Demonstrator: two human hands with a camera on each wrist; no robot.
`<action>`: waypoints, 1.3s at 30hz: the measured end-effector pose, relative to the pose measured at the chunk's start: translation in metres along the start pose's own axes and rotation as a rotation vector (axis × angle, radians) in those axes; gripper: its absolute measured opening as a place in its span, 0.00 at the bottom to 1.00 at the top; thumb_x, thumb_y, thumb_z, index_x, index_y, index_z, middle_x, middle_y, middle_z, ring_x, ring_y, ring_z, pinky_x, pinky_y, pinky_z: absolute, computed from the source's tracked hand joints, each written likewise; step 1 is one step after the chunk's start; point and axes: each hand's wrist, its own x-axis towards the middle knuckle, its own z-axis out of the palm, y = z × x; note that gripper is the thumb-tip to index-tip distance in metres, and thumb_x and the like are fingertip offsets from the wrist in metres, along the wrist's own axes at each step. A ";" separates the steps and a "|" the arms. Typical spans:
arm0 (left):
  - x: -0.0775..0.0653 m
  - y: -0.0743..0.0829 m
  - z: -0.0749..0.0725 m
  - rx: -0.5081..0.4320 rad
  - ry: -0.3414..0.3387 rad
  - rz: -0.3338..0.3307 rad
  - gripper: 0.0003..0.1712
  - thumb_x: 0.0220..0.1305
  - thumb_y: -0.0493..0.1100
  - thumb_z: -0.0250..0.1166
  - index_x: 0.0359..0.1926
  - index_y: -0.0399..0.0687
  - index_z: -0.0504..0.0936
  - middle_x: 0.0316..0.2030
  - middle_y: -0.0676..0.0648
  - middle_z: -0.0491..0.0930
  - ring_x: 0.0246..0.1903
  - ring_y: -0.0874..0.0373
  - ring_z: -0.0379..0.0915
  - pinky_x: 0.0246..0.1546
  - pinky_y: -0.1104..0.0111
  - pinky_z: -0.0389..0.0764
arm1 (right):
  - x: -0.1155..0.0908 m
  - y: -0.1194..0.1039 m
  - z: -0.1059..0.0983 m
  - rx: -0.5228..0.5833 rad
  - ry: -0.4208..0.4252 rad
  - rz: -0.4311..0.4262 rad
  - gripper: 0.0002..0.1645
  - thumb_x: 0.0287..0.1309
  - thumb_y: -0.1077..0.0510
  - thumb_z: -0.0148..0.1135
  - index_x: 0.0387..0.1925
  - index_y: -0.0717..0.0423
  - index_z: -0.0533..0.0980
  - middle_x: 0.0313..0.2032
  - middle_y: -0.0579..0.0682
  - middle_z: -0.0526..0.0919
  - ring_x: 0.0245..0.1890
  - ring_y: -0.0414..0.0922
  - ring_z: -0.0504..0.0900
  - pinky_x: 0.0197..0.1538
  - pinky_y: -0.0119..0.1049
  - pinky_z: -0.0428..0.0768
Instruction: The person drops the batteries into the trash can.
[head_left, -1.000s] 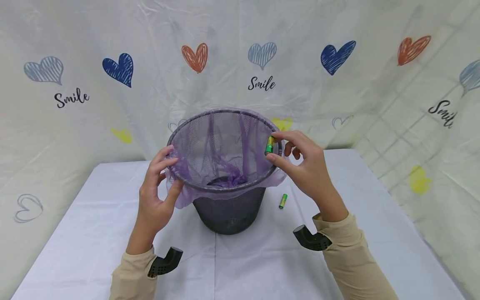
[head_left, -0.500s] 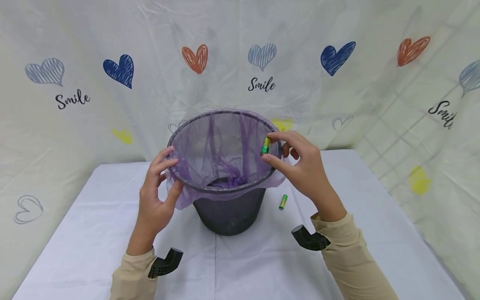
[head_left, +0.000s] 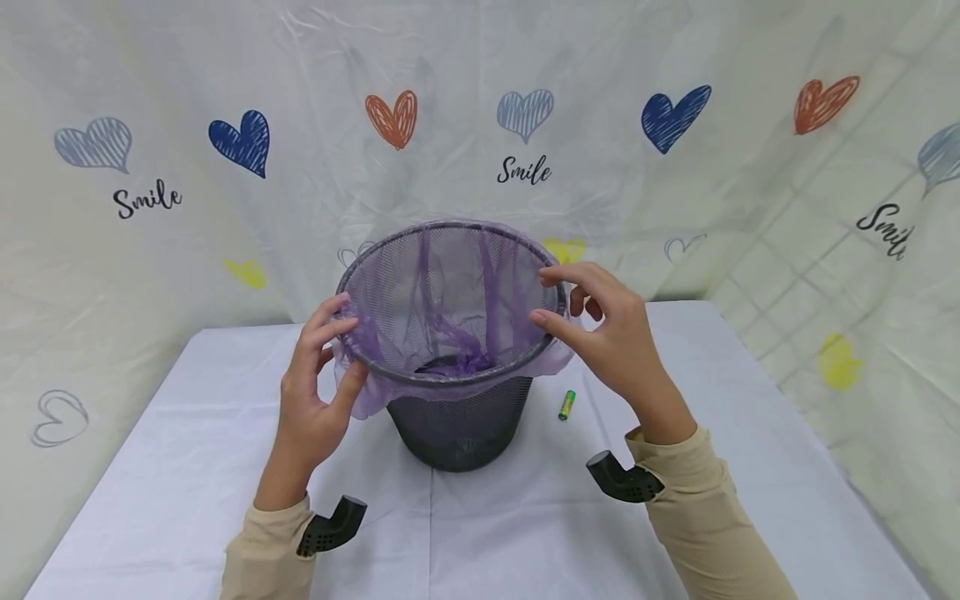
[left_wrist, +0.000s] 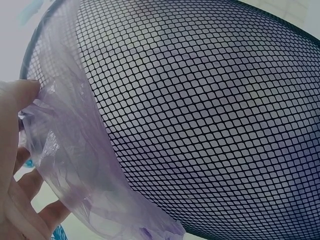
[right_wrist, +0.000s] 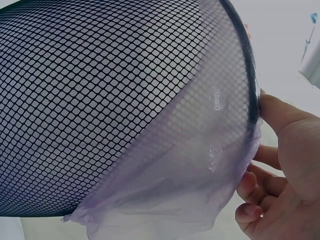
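Note:
A black mesh wastebasket [head_left: 461, 425], lined with a translucent purple bin bag [head_left: 491, 292], stands on the table with the bag folded over its rim. My left hand [head_left: 318, 400] grips the rim and bag on the left, thumb on the near side; the left wrist view shows its thumb [left_wrist: 27, 95] at the rim. At the right rim, my right hand [head_left: 600, 325] has its thumb and index finger spread apart over the opening, with nothing between them. A green and yellow battery [head_left: 567, 405] lies on the table right of the wastebasket. No battery can be made out inside the bag.
A white cloth covers the table [head_left: 187, 467]. Behind it hangs a pale curtain [head_left: 457, 50] printed with hearts and the word Smile. Black curved devices sit on both wrists, one on the right sleeve [head_left: 705, 492].
The battery that my right thumb and index finger pinched over the wastebasket has left them and is out of sight. My left hand and the battery on the table stay put.

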 end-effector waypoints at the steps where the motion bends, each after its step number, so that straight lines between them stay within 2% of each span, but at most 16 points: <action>1: 0.000 0.000 0.000 -0.001 0.000 0.001 0.21 0.60 0.36 0.56 0.52 0.26 0.67 0.61 0.31 0.63 0.62 0.46 0.61 0.50 0.76 0.69 | 0.000 -0.004 -0.002 0.000 0.000 0.003 0.25 0.41 0.62 0.71 0.46 0.57 0.77 0.39 0.51 0.81 0.25 0.42 0.66 0.30 0.29 0.61; 6: 0.001 0.000 0.001 -0.007 0.003 0.007 0.22 0.60 0.37 0.56 0.51 0.26 0.67 0.60 0.31 0.64 0.62 0.45 0.61 0.50 0.76 0.69 | 0.000 -0.021 -0.010 0.007 0.005 0.017 0.23 0.42 0.65 0.69 0.44 0.61 0.76 0.39 0.56 0.80 0.26 0.39 0.64 0.30 0.30 0.61; 12: 0.001 0.000 0.001 -0.008 0.002 0.003 0.22 0.61 0.38 0.56 0.52 0.26 0.67 0.61 0.31 0.64 0.62 0.45 0.61 0.50 0.76 0.69 | -0.003 -0.018 -0.013 -0.001 0.026 0.015 0.23 0.43 0.63 0.69 0.45 0.62 0.76 0.38 0.57 0.80 0.27 0.36 0.63 0.31 0.28 0.60; 21: 0.001 0.000 0.001 -0.004 -0.003 -0.007 0.22 0.61 0.38 0.56 0.52 0.27 0.67 0.61 0.32 0.63 0.62 0.45 0.60 0.51 0.77 0.69 | -0.006 -0.018 -0.017 -0.027 0.022 0.072 0.25 0.41 0.65 0.70 0.46 0.60 0.77 0.35 0.53 0.75 0.25 0.36 0.63 0.29 0.32 0.62; 29: -0.009 -0.024 0.000 -0.002 -0.013 -0.029 0.25 0.60 0.42 0.58 0.56 0.36 0.68 0.65 0.43 0.63 0.64 0.49 0.59 0.51 0.75 0.69 | -0.010 -0.017 -0.020 -0.049 0.023 0.092 0.24 0.41 0.65 0.70 0.46 0.60 0.77 0.36 0.50 0.75 0.25 0.35 0.63 0.29 0.28 0.61; 36: -0.001 0.000 0.000 -0.003 0.001 -0.004 0.22 0.60 0.37 0.56 0.52 0.27 0.67 0.61 0.32 0.63 0.62 0.45 0.61 0.50 0.76 0.69 | -0.014 -0.013 -0.022 -0.058 0.030 0.090 0.23 0.42 0.66 0.69 0.45 0.61 0.77 0.34 0.49 0.75 0.25 0.36 0.63 0.29 0.29 0.61; 39: -0.001 -0.001 -0.001 -0.007 0.000 0.000 0.22 0.60 0.36 0.56 0.52 0.27 0.67 0.61 0.31 0.63 0.62 0.45 0.60 0.50 0.76 0.69 | -0.016 -0.010 -0.021 -0.053 0.037 0.094 0.22 0.42 0.66 0.69 0.44 0.61 0.77 0.34 0.49 0.75 0.25 0.36 0.64 0.29 0.28 0.61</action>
